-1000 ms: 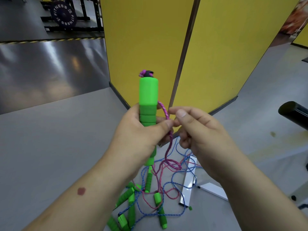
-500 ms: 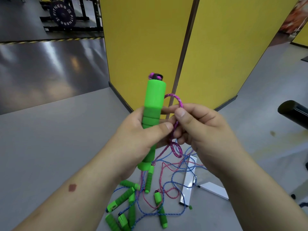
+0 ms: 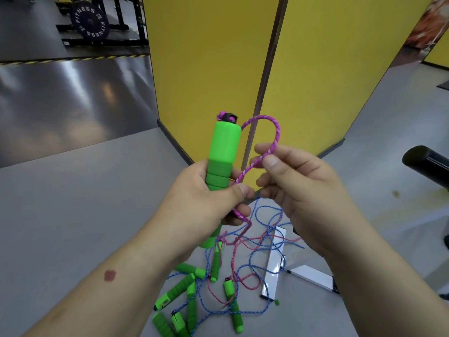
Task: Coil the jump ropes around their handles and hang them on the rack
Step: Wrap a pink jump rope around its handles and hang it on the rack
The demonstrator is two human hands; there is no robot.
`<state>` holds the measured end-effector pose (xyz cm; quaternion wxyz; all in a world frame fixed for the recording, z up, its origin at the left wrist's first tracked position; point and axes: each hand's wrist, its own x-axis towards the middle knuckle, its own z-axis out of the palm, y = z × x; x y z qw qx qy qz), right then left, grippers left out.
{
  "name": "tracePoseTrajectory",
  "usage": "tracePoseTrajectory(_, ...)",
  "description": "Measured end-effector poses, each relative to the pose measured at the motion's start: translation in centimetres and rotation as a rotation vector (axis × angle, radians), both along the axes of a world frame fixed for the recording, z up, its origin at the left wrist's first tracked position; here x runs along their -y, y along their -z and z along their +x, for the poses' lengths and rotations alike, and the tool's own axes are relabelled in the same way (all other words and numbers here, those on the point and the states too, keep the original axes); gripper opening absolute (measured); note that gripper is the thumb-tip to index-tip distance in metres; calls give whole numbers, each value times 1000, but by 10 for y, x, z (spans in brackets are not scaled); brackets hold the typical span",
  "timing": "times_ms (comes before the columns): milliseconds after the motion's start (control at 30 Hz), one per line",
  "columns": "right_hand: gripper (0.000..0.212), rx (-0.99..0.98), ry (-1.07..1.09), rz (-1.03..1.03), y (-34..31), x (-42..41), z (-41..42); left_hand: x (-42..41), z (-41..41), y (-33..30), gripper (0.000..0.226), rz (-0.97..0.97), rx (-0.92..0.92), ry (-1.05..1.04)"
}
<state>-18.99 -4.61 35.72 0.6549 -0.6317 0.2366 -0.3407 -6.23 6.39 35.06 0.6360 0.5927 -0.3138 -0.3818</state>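
My left hand [image 3: 206,210] grips the green handle [image 3: 224,152] upright, chest-high above the floor pile [image 3: 218,283]. The pink rope [image 3: 264,139] loops beside it. My right hand [image 3: 298,188] pinches that loop between thumb and forefinger.

Single head-worn wide-angle view, facing forward and down.
Close on both hands at frame centre; grey floor [image 3: 73,215] below, yellow panels [image 3: 206,57] across the upper frame.

Yellow panels [image 3: 328,69] stand behind; weight plate [image 3: 89,21] far left.
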Motion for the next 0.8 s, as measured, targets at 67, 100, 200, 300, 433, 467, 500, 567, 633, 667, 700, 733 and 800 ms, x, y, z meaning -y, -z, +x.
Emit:
tracePoseTrajectory(67, 27, -119, -73, 5, 7, -3, 2, 2, 3, 1, 15, -30, 11, -54)
tracePoseTrajectory(100, 27, -169, -143, 14, 9, -5, 2, 2, 4, 1, 14, -38, 17, -79)
tracePoseTrajectory(200, 20, -332, -344, -37, 11, -10, 2, 2, 8, 2, 14, -49, 18, -122)
tracePoseTrajectory(300, 10, -444, -337, -123, 9, -13, 2, 2, 10, 3, 14, -72, -46, -153)
tracePoseTrajectory(433, 16, -373, -210, -153, 6, -11, 2, 2, 10, 6, 15, -73, -58, -160)
tracePoseTrajectory(467, 16, -348, -223, -138, 5, -10, 1, 3, 9, 7, 16, -72, -59, -160)
tracePoseTrajectory(500, 16, -338, -259, -125, 4, -9, -1, 3, 9, 9, 17, -72, -57, -166)
tracePoseTrajectory(567, 9, -348, -337, -123, 3, -11, -2, 3, 9, 10, 20, -76, -50, -174)
tracePoseTrajectory(633, 8, -307, -289, -134, 5, -10, -1, 3, 9, 10, 18, -99, -99, -140)
tracePoseTrajectory(667, 9, -259, -220, -125, 5, -9, 1, 3, 7, 9, 16, -116, -149, -102)
tracePoseTrajectory(700, 11, -208, -152, -107, 6, -7, 2, 2, 4, 8, 17, -137, -186, -52)
tracePoseTrajectory(733, 12, -158, -99, -88, 6, -7, 3, 2, 1, 8, 20, -153, -185, 0)
tracePoseTrajectory(800, 12, -68, -26, -70, 3, -8, 5, 1, -6, 10, 27, -135, -69, 62)
